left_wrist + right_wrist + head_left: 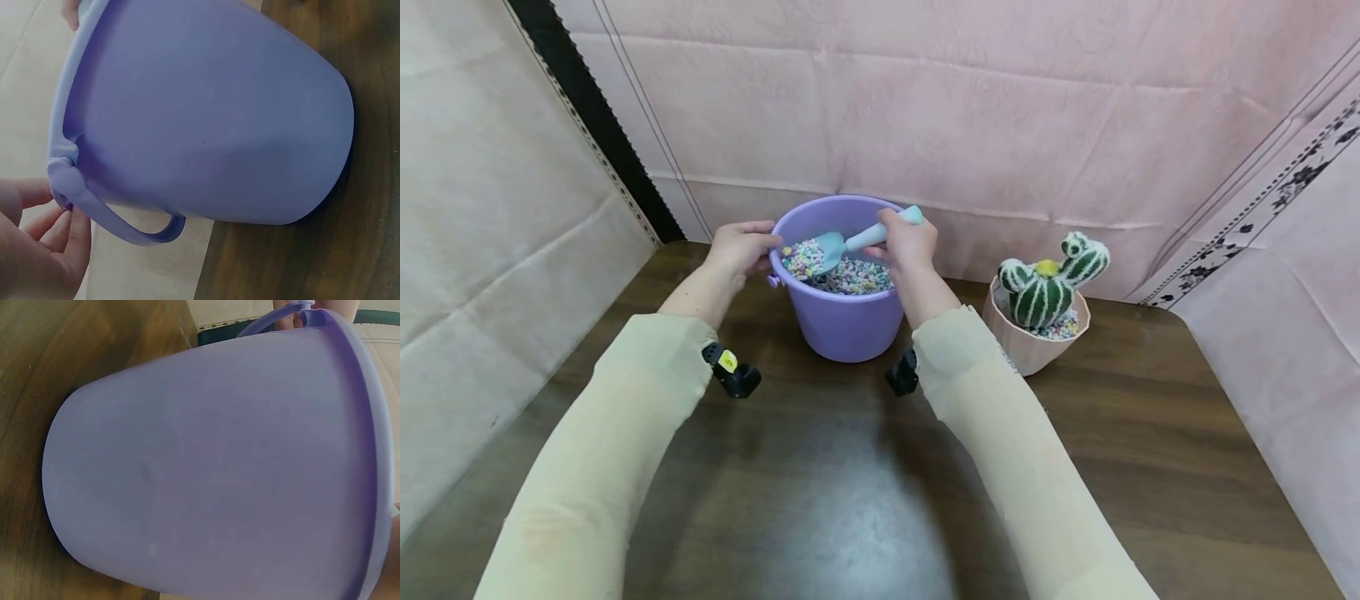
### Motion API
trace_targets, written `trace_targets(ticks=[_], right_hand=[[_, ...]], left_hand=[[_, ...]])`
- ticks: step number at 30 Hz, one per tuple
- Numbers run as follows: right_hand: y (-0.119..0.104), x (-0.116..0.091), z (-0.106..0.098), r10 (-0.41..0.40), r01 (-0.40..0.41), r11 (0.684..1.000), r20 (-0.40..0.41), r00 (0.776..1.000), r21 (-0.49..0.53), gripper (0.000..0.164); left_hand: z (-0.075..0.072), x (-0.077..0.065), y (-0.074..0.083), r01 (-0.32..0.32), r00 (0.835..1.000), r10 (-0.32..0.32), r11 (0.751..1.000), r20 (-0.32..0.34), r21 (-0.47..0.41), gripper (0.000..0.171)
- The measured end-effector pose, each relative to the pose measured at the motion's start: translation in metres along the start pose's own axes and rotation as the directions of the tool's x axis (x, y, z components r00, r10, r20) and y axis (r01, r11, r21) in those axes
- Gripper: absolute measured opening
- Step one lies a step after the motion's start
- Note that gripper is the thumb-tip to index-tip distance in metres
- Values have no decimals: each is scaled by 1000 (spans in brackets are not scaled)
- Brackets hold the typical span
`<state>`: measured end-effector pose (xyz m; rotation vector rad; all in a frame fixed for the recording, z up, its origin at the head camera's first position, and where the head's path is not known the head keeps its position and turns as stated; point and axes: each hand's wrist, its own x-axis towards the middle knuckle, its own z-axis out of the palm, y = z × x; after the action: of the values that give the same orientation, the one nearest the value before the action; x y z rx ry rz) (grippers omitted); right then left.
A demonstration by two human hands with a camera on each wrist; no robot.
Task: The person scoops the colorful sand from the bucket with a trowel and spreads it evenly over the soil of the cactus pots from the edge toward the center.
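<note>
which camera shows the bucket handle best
The left wrist view: the handle shows large and close, curving beside the bucket. The right wrist view catches only a piece at the top edge; the head view, only a small bit.

The left arm (694,293) and right arm (931,298) reach forward and slant toward each other, each in a pale cream cloth sleeve (598,442) that ends just short of the bare wrist. The left hand (739,252) turns inward, its thumb and fingers (77,240) meeting in a pinching grip. The right hand (910,243), well apart from it at about the same height, curls in a firmer grip.
</note>
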<state>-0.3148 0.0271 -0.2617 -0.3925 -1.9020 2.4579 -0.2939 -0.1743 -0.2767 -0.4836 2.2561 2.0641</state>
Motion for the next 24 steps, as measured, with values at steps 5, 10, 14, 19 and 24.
trace_targets(ticks=[5,10,14,19,24], right_hand=[[-2,-3,0,20,-19,999,-11,1000,45,38],[-3,-4,0,26,-23,995,-25,999,97,36],[-4,-5,-1,32,-27,991,-29,999,134,33],[-5,-6,-3,24,-18,986,-33,999,168,29],[-7,-7,-4,35,-26,981,-43,998,193,25]], left_hand=[[-1,1,1,14,1000,-14,1000,-5,0,48],[-1,1,2,21,1000,-21,1000,-12,-10,48],[-1,2,1,31,999,-32,999,-12,-14,48],[-2,2,2,46,999,-46,999,-11,-5,47],[-2,2,3,49,999,-49,999,-6,-2,46]])
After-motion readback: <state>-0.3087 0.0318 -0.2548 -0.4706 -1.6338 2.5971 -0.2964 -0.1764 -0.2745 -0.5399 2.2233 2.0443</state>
